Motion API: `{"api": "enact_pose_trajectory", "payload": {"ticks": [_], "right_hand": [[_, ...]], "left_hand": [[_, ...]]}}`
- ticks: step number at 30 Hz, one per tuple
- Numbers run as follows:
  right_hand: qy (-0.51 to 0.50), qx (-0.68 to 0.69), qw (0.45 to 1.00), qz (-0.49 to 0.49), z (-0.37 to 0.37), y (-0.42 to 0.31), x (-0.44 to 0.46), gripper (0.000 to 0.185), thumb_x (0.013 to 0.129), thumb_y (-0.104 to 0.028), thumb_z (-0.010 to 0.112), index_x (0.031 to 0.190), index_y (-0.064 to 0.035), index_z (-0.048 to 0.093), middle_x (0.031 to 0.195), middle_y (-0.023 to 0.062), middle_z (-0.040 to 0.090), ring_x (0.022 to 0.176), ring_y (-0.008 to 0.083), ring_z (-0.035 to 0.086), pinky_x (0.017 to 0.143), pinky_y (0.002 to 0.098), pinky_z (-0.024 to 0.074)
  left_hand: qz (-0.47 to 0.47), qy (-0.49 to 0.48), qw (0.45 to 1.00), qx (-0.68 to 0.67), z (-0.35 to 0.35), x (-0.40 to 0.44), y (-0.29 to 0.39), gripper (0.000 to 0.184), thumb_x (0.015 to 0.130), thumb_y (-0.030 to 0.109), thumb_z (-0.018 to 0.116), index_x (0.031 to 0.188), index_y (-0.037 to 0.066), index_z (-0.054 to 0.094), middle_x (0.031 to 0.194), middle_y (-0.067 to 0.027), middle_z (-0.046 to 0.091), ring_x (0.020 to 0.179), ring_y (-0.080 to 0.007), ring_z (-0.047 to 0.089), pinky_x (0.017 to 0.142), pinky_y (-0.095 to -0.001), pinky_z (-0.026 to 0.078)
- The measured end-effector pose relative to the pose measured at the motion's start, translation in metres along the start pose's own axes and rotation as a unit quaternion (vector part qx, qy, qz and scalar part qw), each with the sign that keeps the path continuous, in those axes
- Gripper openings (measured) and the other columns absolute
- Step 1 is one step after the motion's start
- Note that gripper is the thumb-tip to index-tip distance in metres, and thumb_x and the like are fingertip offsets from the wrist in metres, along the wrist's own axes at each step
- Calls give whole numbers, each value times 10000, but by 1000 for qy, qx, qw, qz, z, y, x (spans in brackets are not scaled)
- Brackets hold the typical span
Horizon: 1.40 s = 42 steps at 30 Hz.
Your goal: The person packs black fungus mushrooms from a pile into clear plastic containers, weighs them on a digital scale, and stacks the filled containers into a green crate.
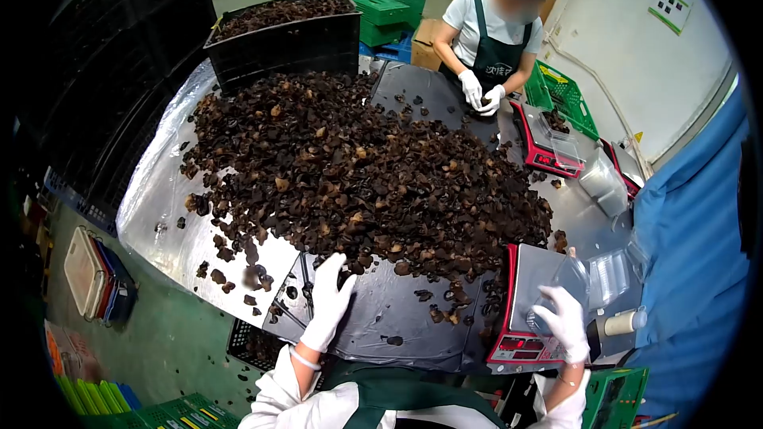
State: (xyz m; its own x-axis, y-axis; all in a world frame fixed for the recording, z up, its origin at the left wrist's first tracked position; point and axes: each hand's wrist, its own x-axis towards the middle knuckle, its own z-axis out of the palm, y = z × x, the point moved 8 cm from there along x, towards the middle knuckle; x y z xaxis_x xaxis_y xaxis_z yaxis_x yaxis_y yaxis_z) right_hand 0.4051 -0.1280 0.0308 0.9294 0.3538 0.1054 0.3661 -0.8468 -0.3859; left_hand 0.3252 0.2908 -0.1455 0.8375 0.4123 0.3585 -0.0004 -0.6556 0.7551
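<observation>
My left hand [328, 299], in a white glove, is at the near edge of a big pile of dark brown wood-ear-like pieces [358, 179]. Its fingers are apart, and I make out nothing held in them. On the right, my gloved right hand [563, 319] is over the near red scale [528, 302], its fingers curved at a clear plastic container [571, 280]. Clear plastic trays [609, 276] lie just right of that scale. Loose dark pieces are scattered on the metal tabletop [159, 206] around the pile.
Across the table a co-worker [497, 40] in white gloves handles something small beside another red scale [548, 139]. A black crate [282, 40] of dark pieces stands at the back left. Clear containers [602, 183] and a white bottle [625, 322] are at the right.
</observation>
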Motion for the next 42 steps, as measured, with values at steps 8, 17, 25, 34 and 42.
{"api": "enact_pose_trajectory", "payload": {"ticks": [8,17,25,34,42], "right_hand": [[-95,186,977,-51,128,-45,154,758,771,-307,756,1411,-87,413,1398,150,450,1268,292,452,1072,362,344],[-84,40,995,-45,234,-59,277,1128,572,-575,819,1488,-233,256,1527,252,167,1373,493,197,1102,528,272],[-82,49,987,-130,261,-90,239,806,641,-529,769,1336,-223,500,1324,158,473,1142,369,489,974,440,436],[-52,10,978,-201,249,-120,137,624,728,-334,729,1306,-211,526,1291,89,491,1090,290,512,831,406,502],[-59,-11,976,-212,239,-117,38,657,746,-258,708,1358,-186,481,1383,102,444,1127,274,488,828,369,454]], "left_hand": [[54,-15,998,39,50,70,-6,678,811,211,689,1401,45,399,1450,-181,385,1340,-368,352,1096,-422,310],[58,-24,990,125,71,97,-11,677,731,136,736,1346,51,465,1291,-175,539,1157,-360,520,993,-418,412],[64,-22,995,74,72,83,-5,559,737,136,736,1265,101,554,1149,-117,594,1047,-293,559,877,-386,471],[108,-117,983,86,70,34,15,533,737,119,727,1240,67,562,1130,-140,590,1019,-316,562,864,-390,475],[95,-220,969,63,62,-47,16,560,766,171,720,1281,60,530,1153,-152,578,1051,-312,552,868,-391,463]]}}
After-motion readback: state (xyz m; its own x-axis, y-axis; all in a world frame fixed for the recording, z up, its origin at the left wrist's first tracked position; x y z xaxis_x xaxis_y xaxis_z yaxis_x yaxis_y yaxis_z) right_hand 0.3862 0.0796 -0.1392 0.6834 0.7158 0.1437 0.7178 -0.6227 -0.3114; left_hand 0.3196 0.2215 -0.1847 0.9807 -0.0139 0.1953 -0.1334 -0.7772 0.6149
